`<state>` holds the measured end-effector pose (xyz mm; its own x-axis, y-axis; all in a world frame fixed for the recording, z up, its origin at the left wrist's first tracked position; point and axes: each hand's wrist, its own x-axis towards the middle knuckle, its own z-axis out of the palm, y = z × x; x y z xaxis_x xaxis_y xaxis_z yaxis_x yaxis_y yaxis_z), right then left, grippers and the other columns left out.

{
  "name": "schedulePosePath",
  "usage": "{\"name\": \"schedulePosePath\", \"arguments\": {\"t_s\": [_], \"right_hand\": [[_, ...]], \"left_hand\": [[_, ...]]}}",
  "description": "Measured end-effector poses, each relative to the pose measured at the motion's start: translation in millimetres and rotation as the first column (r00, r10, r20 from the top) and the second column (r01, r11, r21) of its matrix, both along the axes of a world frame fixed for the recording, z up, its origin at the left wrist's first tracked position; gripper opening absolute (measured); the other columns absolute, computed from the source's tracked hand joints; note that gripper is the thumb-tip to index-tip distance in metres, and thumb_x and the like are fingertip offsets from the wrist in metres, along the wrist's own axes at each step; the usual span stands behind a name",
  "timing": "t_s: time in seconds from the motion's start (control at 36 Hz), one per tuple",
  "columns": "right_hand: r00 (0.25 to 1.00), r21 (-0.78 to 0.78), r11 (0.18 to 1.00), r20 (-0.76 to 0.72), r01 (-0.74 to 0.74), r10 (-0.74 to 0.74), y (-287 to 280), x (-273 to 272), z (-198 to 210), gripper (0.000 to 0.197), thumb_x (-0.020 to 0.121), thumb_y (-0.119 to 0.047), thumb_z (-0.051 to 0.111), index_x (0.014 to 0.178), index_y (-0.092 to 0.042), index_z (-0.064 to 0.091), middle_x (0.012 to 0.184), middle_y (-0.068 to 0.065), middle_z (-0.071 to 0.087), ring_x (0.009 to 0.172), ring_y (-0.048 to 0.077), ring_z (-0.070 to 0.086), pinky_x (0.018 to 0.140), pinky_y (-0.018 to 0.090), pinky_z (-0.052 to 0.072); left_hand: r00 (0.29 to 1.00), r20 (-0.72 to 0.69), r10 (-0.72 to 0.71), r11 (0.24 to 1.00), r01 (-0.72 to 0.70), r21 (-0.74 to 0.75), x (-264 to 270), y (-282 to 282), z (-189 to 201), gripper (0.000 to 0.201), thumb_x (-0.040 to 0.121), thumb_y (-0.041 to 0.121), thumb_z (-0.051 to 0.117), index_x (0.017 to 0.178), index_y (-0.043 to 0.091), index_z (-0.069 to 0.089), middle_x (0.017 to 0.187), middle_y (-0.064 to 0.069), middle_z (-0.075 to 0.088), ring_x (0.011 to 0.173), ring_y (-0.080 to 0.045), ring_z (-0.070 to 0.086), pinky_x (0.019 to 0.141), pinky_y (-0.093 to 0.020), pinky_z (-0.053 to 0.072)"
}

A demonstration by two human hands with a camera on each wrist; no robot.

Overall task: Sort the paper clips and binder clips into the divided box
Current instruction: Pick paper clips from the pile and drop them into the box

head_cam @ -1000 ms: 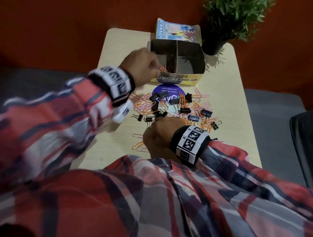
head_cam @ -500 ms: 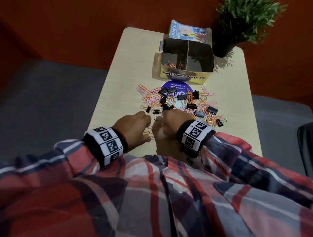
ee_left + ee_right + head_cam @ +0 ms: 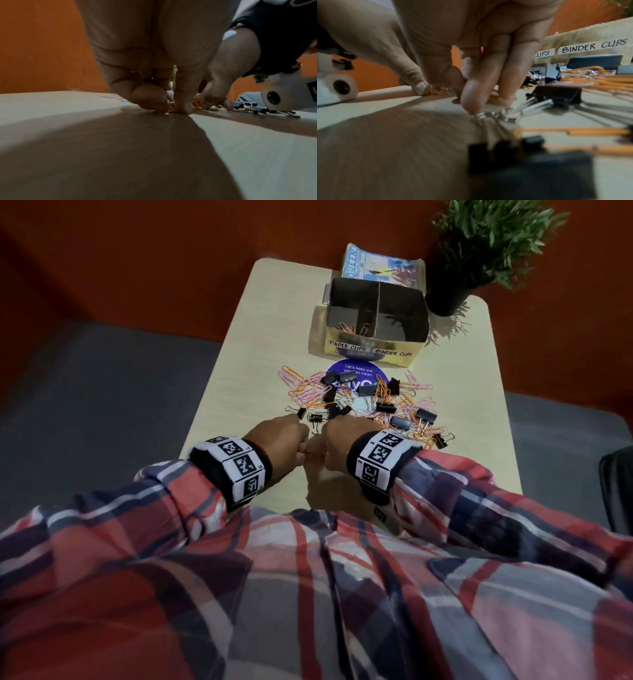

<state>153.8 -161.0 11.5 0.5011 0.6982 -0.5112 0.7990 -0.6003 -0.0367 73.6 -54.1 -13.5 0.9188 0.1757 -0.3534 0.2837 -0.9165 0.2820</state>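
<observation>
On the table lies a mixed pile (image 3: pixel 359 398) of pink and orange paper clips and black binder clips. Behind it stands the divided box (image 3: pixel 373 346), labelled PAPER CLIPS left and BINDER CLIPS right. A few paper clips (image 3: pixel 349 328) lie in its left compartment. My left hand (image 3: pixel 284 436) (image 3: pixel 171 108) is at the pile's near edge and pinches orange paper clips (image 3: pixel 173 109) against the table. My right hand (image 3: pixel 342 436) (image 3: pixel 465 97) sits right beside it, thumbs touching. Its fingertips stand on the table, and one fingertip (image 3: pixel 471 105) touches a binder clip's wire handle (image 3: pixel 481 115). Whether it grips anything is hidden.
A potted plant (image 3: pixel 486 241) stands at the table's back right, beside the box. A printed packet (image 3: pixel 380 265) leans behind the box. A purple round sticker (image 3: pixel 356 370) lies under the pile. Bare tabletop (image 3: pixel 239 392) stretches left of the pile.
My left hand came back from the box's left compartment to the pile's near edge and took hold of orange paper clips beside my right hand. The right hand stayed put.
</observation>
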Motion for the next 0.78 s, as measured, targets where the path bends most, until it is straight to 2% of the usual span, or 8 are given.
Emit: {"name": "schedulePosePath", "arguments": {"t_s": [0.14,0.28,0.42,0.47,0.56,0.69,0.78], "right_hand": [[0.999,0.014,0.999,0.026,-0.042,0.042,-1.7,-0.3,-2.4,0.013,0.085,-0.024,0.059,0.094,-0.014,0.058,0.086,0.005,0.054,0.08,0.026,0.053,0.066,0.032,0.042],[1.0,0.073,0.997,0.021,-0.003,0.002,-4.1,1.2,-7.2,0.017,0.085,-0.019,0.06,0.09,-0.018,0.043,0.084,0.003,0.049,0.077,0.026,0.048,0.066,0.032,0.04],[1.0,0.027,0.999,-0.006,0.021,-0.021,-1.7,2.5,-6.0,0.013,0.082,-0.021,0.062,0.091,-0.013,0.06,0.084,0.006,0.058,0.077,0.027,0.055,0.066,0.032,0.044],[1.0,0.023,0.999,-0.012,0.025,-0.025,-0.5,3.4,-7.1,0.012,0.081,-0.022,0.063,0.088,-0.013,0.061,0.081,0.006,0.058,0.075,0.027,0.054,0.064,0.032,0.042],[0.999,0.048,0.998,-0.009,0.049,-0.048,-1.3,4.4,-10.7,0.015,0.081,-0.022,0.063,0.093,-0.015,0.066,0.082,0.004,0.059,0.074,0.025,0.054,0.063,0.03,0.04],[0.993,0.064,0.991,-0.015,0.117,-0.116,-4.3,6.7,-6.0,0.013,0.082,-0.02,0.059,0.093,-0.014,0.063,0.085,0.006,0.058,0.077,0.027,0.053,0.067,0.03,0.041],[0.986,0.113,0.979,-0.038,0.168,-0.165,0.9,18.0,10.7,0.005,0.086,-0.016,0.053,0.084,-0.016,0.058,0.082,0.005,0.058,0.08,0.025,0.057,0.072,0.033,0.05]], "left_hand": [[1.0,-0.023,0.001,1.0,-0.001,-0.024,3.1,0.2,3.2,0.005,0.081,0.014,0.063,0.085,0.014,0.06,0.101,-0.007,0.059,0.091,-0.028,0.057,0.07,-0.032,0.041],[1.0,-0.027,-0.008,0.999,0.007,-0.04,4.3,0.7,2.2,0.01,0.08,0.012,0.061,0.079,0.019,0.055,0.093,-0.006,0.063,0.088,-0.028,0.057,0.065,-0.029,0.036],[0.999,-0.022,0.031,0.995,-0.033,-0.096,4.6,3.5,1.3,0.013,0.08,0.012,0.062,0.079,0.021,0.052,0.082,0.0,0.057,0.079,-0.024,0.051,0.063,-0.027,0.032],[0.999,-0.021,0.033,0.993,-0.035,-0.108,4.6,4.9,1.2,0.013,0.082,0.012,0.061,0.082,0.021,0.052,0.083,0.0,0.056,0.079,-0.024,0.05,0.064,-0.027,0.032],[1.0,-0.028,0.014,0.993,-0.017,-0.12,4.0,9.7,0.5,0.013,0.083,0.013,0.063,0.083,0.021,0.053,0.085,0.001,0.056,0.082,-0.023,0.051,0.065,-0.027,0.032],[0.998,-0.033,-0.055,0.994,0.052,-0.092,4.9,18.0,0.2,0.017,0.081,0.016,0.065,0.074,0.022,0.051,0.083,0.004,0.057,0.081,-0.02,0.05,0.065,-0.026,0.033],[0.996,-0.03,-0.08,0.993,0.077,-0.093,5.6,19.4,0.2,0.025,0.079,0.013,0.064,0.066,0.021,0.045,0.078,0.004,0.057,0.078,-0.021,0.052,0.063,-0.026,0.032]]}}
